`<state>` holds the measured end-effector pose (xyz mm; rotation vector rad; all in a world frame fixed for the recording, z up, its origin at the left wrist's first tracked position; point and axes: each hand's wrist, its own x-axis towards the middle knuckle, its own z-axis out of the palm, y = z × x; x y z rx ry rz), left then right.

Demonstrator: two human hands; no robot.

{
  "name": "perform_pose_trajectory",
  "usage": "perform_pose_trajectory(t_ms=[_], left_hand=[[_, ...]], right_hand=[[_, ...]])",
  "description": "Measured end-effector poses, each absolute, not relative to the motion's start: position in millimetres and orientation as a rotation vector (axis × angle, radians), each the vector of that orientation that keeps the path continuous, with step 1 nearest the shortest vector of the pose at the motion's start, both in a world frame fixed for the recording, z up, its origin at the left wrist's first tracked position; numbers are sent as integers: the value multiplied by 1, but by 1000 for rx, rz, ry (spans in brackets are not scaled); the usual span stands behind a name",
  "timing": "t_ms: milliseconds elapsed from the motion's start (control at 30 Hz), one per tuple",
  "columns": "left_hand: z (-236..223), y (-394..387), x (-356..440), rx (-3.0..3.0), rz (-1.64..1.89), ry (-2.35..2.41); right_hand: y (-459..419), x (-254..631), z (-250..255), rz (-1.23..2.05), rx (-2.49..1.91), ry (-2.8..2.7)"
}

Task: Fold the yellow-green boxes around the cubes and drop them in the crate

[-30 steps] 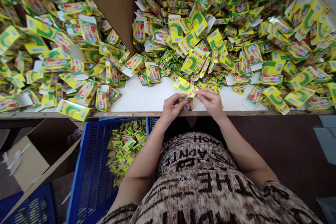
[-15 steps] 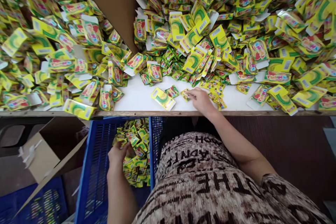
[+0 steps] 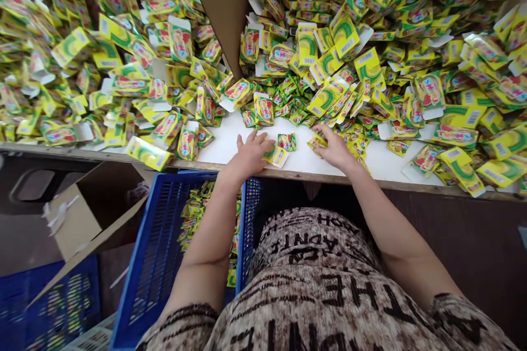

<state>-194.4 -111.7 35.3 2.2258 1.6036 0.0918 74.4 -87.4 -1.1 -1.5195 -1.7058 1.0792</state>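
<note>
My left hand [image 3: 247,154] lies on the white table [image 3: 304,160] near its front edge, fingers spread, resting on a flat yellow-green carton [image 3: 276,154]. A small green sachet [image 3: 287,141] lies just right of it, between my hands. My right hand [image 3: 334,147] reaches to the edge of the heap, its fingers curled on a small yellow sachet [image 3: 317,142]. Huge heaps of yellow-green cartons and sachets [image 3: 370,60] cover the table behind both hands.
A brown cardboard divider [image 3: 224,0] splits the heap into left and right piles. Below the table on my left stands a blue plastic crate [image 3: 156,263] with filled packs in it. An open cardboard box [image 3: 82,219] sits further left, beside another blue crate [image 3: 53,312].
My left hand dropped to the blue crate, then came back up onto the table and now rests on the flat carton. My right hand stayed at the heap's edge, on a sachet.
</note>
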Motion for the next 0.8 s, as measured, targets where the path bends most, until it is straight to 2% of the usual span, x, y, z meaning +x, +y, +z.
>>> perform_pose_trajectory(t_ms=[100,200,300,400,533,700,800], left_hand=[[31,-111,-202,2229,201,1624],[32,-119,-213,2106,479,1728],[34,-131,-217,1738,913,1754],[32,-142,-211,1147,1259,1446],[26,-148,-192,677,1246,1036],[15,-136,-160,572,1200,1022],[9,-127,-132,719,1184,1043]], right_hand=[[-71,55,2,1186,-1349,-1582],[-49,23,-1,1172,-1336,-1600],[-35,0,-5,1101,-1461,-1794],[-34,-8,-4,928,-1555,-2122],[-53,-1,-2,707,-1472,-2283],[-73,39,1,1042,-1393,-1846],[-75,65,15,1069,-1298,-1418]])
